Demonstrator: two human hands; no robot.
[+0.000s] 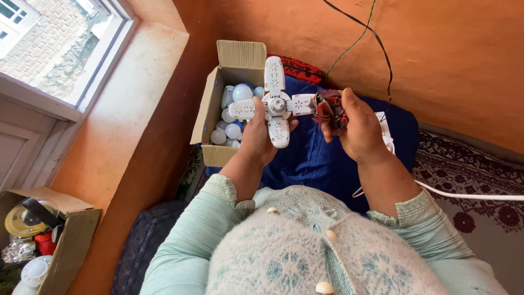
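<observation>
Your left hand (261, 136) is closed around the underside of a white four-bladed lamp (274, 105), thumb up along its lower blade, holding it in the air just above the middle of the view. The lamp's blades point to 12, 3, 6 and 9 o'clock, with the metal screw base facing you at the hub. Your right hand (357, 130) is clenched on a bunched red patterned cloth (329, 107), pressed against the tip of the 3 o'clock blade.

At 9 o'clock of the lamp, just beside and below it, sits an open cardboard box (210, 104) full of white bulbs (233, 130); the 9 o'clock blade overhangs its rim. Under both hands lies a blue cushion (311, 158), with open room over it toward 6 o'clock, up to your chest. A dark wire (376, 38) hangs down the orange wall (453, 65) at 1 o'clock, close above your right hand. A white cable (469, 195) runs off to 4 o'clock across the patterned rug (480, 169). Far at 8 o'clock, a second carton (71, 240) holds assorted parts.
</observation>
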